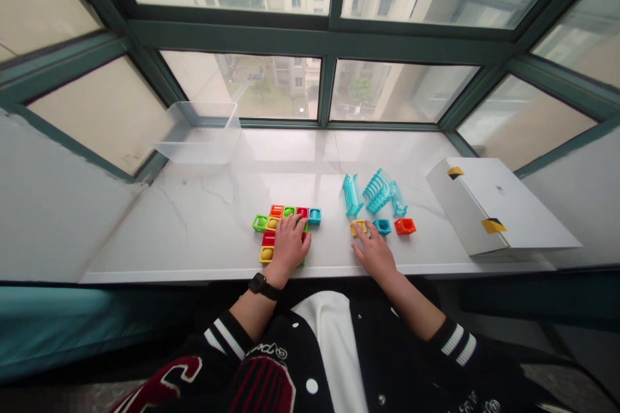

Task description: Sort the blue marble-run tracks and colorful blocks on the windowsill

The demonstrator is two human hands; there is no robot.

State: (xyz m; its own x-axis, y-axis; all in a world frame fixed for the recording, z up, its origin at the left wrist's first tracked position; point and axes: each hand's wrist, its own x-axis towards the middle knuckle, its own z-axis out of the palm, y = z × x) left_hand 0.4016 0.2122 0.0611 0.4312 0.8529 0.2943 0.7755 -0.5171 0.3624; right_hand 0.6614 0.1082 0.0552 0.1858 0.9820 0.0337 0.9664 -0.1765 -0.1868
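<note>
My left hand [290, 244] lies over a cluster of joined toy blocks, its fingers stretched across the top and partly hiding them. Red, green, yellow and orange blocks show around it, with a blue block [314, 216] at the right end and a yellow block [267, 254] at the near left corner. My right hand [376, 253] reaches to a separate yellow block [360, 228], fingertips on it and thumb apart below. Just right of that block sit a blue block [382, 227] and an orange-red block [405, 226].
Behind the loose blocks lie translucent blue track pieces, a straight one [353, 195] and a curved one [378, 191]. A clear plastic bin [208, 142] stands at the back left. At right is a white box [504, 206] with yellow-black tape. Windows border the white sill [203, 239].
</note>
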